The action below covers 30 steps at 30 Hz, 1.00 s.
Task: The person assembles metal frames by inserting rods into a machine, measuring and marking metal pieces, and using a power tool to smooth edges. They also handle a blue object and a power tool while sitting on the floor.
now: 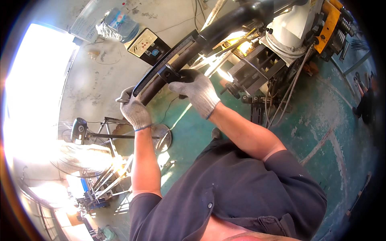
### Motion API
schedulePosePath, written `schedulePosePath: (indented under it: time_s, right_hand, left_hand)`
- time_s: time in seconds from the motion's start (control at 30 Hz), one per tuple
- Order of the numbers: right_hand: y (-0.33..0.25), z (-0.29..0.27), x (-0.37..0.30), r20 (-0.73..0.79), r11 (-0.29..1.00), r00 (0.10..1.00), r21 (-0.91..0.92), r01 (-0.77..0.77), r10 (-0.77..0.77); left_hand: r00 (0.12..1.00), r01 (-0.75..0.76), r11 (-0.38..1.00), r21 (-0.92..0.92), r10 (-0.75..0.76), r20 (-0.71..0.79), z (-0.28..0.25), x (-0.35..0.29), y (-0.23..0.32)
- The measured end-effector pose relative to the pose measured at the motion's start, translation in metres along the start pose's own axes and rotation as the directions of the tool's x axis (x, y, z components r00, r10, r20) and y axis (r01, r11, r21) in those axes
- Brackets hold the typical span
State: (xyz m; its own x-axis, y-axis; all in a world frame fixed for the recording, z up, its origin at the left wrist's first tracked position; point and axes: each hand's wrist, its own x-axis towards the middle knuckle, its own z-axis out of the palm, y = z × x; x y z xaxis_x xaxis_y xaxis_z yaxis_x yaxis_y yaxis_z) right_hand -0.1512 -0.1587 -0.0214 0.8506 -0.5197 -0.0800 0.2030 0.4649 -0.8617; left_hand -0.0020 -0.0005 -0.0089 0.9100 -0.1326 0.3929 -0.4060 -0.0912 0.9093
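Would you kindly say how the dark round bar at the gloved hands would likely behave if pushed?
The dark round bar would probably be stiff, since it looks thick and straight. It may be heavy, given its metallic look. Being round, it might roll if laid loose.

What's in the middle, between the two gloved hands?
A stretch of dark rod, seen in the head view. It slants up from the left hand, with a black collar on it near the right hand.
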Motion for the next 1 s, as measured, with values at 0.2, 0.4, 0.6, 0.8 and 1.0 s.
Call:
schedulePosePath:
  time_s: [0.2,0.4,0.6,0.8,1.0]
  right_hand:
    - [0.02,-0.003,0.003,-0.018,0.989,0.998,0.14,0.054,-0.052]
    - [0.018,-0.002,0.012,0.068,0.965,0.994,0.254,0.064,-0.084]
    - [0.018,0.0,0.012,0.042,0.953,0.996,0.297,0.061,-0.077]
    - [0.02,0.0,0.015,0.028,0.953,0.993,0.284,0.104,-0.117]
    - [0.019,-0.003,0.015,0.045,0.969,0.99,0.219,0.119,-0.132]
  left_hand:
    - [1.0,-0.02,0.997,-0.078,0.021,0.008,0.006,-0.001,0.003]
    - [1.0,-0.026,1.0,-0.018,0.026,0.0,0.004,0.001,-0.001]
    - [0.999,-0.048,0.999,0.014,0.047,0.004,0.006,-0.002,0.005]
    - [1.0,-0.019,0.997,0.072,0.019,-0.006,0.005,0.0,0.003]
    - [1.0,0.019,0.999,0.034,-0.018,-0.009,0.006,-0.001,0.005]
